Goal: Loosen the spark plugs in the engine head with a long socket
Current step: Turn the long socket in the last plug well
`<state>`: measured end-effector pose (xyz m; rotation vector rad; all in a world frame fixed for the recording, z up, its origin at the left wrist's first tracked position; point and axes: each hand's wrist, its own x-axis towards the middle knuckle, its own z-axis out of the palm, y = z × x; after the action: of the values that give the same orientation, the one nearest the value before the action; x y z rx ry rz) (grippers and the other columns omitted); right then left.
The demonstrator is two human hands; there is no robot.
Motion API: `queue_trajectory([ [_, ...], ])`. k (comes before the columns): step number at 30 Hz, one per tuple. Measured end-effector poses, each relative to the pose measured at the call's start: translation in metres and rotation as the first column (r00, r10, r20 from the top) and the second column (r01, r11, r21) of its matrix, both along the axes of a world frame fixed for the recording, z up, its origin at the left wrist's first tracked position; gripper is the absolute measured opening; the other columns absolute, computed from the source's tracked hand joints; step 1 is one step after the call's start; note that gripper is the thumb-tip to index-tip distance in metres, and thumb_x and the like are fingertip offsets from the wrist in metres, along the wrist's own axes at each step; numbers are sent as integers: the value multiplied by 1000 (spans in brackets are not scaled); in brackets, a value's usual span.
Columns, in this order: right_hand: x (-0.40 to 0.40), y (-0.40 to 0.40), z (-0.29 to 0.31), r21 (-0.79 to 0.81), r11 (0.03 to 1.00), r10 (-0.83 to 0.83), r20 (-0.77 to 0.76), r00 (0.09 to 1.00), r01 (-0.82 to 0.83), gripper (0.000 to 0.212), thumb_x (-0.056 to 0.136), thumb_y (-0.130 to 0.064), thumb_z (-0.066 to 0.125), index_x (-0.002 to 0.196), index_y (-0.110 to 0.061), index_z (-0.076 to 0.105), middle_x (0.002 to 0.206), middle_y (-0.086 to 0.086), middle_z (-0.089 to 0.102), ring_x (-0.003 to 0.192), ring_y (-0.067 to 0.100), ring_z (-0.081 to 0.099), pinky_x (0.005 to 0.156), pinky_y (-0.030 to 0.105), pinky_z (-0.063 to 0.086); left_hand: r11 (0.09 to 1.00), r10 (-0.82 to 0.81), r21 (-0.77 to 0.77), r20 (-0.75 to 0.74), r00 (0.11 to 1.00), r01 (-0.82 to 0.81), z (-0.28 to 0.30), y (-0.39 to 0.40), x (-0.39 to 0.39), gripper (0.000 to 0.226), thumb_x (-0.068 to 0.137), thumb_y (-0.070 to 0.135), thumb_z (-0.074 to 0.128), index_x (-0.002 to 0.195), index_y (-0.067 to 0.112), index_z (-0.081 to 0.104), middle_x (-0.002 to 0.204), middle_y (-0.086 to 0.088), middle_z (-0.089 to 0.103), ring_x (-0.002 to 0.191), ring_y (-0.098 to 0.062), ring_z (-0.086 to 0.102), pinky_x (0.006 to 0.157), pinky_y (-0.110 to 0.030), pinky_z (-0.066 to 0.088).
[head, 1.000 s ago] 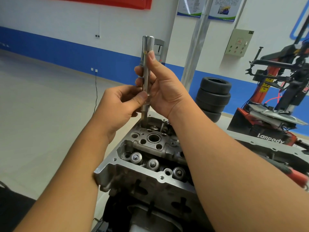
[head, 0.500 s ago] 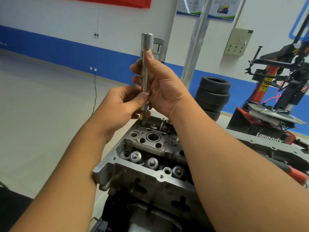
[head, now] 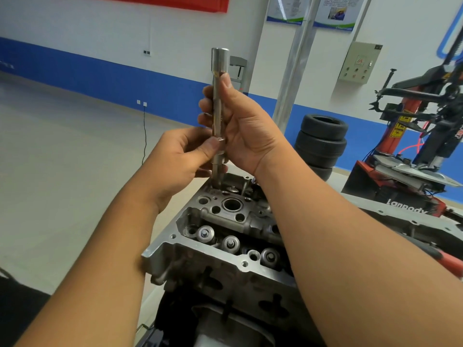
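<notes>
socket (head: pixel 217 116) tip hidden in head (head: pixel 225 249)

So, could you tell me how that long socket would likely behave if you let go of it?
The long socket looks like polished steel, so probably stiff and slippery. It stands tall and thin in the engine head, so it may tip. Round, so it would likely roll.

Long socket (head: pixel 217 116) stood upright over far end of engine head (head: pixel 225 236), left hand (head: pixel 183 159) low on it, right hand (head: pixel 243 126) higher; tyre stack (head: pixel 322 141) behind right.
</notes>
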<state>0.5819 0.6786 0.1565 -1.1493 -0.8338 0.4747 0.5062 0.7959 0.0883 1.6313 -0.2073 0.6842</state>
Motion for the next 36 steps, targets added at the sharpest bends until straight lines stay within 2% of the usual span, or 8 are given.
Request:
queue_trajectory([
  [4, -2, 1, 0, -3, 1000, -15, -21, 1000, 15, 28, 97, -43, 64, 94, -17, 73, 83, 1, 71, 76, 18, 65, 71, 31, 54, 997, 74, 11, 21, 997, -74, -1, -1, 1, 11, 102, 11, 64, 104, 20, 70, 89, -2, 80, 81, -24, 79, 85, -56, 62],
  [8, -1, -1, -1, 15, 999, -45, -32, 998, 45, 23, 91, -41, 69, 91, -18, 63, 79, -1, 70, 72, 17, 65, 71, 31, 54, 992, 127, -21, 96, 987, -125, -2, -7, 5, 12, 84, 18, 82, 91, 21, 71, 76, 8, 78, 69, -7, 75, 59, -19, 56],
  [13, 0, -1, 0, 26, 999, -32, -2, 999, 32, 27, 98, -39, 63, 94, -13, 67, 85, 3, 73, 75, 18, 67, 73, 30, 57, 1000, 16, -10, 40, 999, -16, -1, 0, 3, 16, 103, 16, 62, 114, 20, 73, 99, -7, 80, 91, -30, 78, 81, -44, 65],
  [20, 0, 2, -1, 42, 998, -41, -28, 999, 42, 22, 89, -39, 70, 93, -18, 66, 80, 1, 71, 66, 16, 62, 65, 30, 53, 991, 132, -16, 100, 986, -131, -2, -4, 5, 14, 91, 10, 77, 96, 22, 70, 76, 10, 77, 70, -6, 74, 58, -14, 53],
  [22, 3, 1, -2, 60, 997, -49, -27, 998, 50, 21, 90, -38, 70, 90, -18, 63, 79, 1, 71, 66, 16, 63, 64, 30, 53, 991, 134, -38, 109, 985, -131, -1, -7, 5, 13, 90, 12, 78, 97, 21, 71, 78, 7, 77, 72, -7, 75, 61, -16, 54],
  [26, 5, 0, -1, 45, 997, -63, 4, 998, 63, 24, 95, -40, 68, 93, -16, 70, 87, 2, 74, 73, 17, 66, 70, 31, 56, 1000, 19, -26, 41, 999, -18, -1, -4, 3, 18, 102, 14, 64, 119, 18, 72, 102, -9, 79, 89, -28, 79, 79, -40, 64],
  [32, 2, 1, -1, 6, 998, -56, -33, 998, 56, 31, 96, -47, 66, 93, -18, 75, 86, 3, 74, 74, 19, 63, 73, 33, 55, 993, 112, -35, 73, 991, -110, -2, -5, 5, 18, 85, 22, 81, 100, 22, 71, 79, 3, 73, 70, -7, 71, 58, -14, 48],
  [36, 1, 1, -1, -7, 999, -50, -15, 999, 50, 29, 91, -44, 70, 94, -15, 64, 86, 3, 74, 70, 17, 64, 69, 34, 55, 993, 108, -48, 86, 990, -104, -1, -10, 4, 27, 74, 32, 83, 96, 21, 72, 71, 9, 70, 67, -5, 66, 60, -14, 49],
])
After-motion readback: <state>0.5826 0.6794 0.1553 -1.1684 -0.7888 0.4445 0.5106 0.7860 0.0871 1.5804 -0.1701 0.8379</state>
